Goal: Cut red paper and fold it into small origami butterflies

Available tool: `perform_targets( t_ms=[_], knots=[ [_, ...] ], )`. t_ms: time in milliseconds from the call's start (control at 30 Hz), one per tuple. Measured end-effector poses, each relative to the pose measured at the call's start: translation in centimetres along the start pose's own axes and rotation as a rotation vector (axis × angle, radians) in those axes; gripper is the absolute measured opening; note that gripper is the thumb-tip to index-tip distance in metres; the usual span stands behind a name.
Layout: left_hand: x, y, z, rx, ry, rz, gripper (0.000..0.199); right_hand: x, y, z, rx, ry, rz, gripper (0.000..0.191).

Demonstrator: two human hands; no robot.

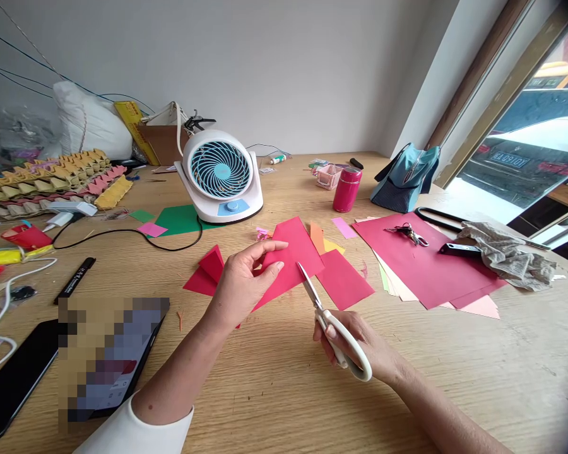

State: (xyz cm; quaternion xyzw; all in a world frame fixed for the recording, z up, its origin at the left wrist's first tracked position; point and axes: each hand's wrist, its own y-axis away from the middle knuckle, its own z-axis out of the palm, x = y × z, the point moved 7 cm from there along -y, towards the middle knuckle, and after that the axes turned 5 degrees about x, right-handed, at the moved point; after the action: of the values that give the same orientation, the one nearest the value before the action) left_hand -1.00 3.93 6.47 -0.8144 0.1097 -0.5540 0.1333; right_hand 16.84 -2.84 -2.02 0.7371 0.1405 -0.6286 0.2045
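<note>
Between the thumb and fingers of my left hand (246, 277) is a piece of red paper (296, 249), held up above the table. My right hand (355, 343) grips white-handled scissors (348, 340), whose blades point up and left at the lower right edge of that paper. From this view I cannot tell whether the blades touch it. More red paper pieces lie around it: a folded one (211, 271) on the left and a flat one (344, 280) on the right. Behind them are a small orange piece (317, 236) and a pink piece (343, 227).
A white fan (220, 170) stands behind my hands, near green paper (175, 221). Phones (19, 378) and a black marker (74, 280) lie left. On the right are large red sheets (421, 271) with keys (409, 233), a crumpled cloth (508, 252), a pink canister (347, 189) and a blue bag (404, 176).
</note>
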Motion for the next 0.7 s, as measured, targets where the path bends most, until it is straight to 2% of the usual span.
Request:
perform_targets(
  t_ms=[700],
  knots=[
    [-0.01, 0.23, -0.12, 0.019, -0.07, -0.013, 0.034, 0.09, 0.02, -0.03, 0.006, -0.01, 0.003, 0.062]
  ],
)
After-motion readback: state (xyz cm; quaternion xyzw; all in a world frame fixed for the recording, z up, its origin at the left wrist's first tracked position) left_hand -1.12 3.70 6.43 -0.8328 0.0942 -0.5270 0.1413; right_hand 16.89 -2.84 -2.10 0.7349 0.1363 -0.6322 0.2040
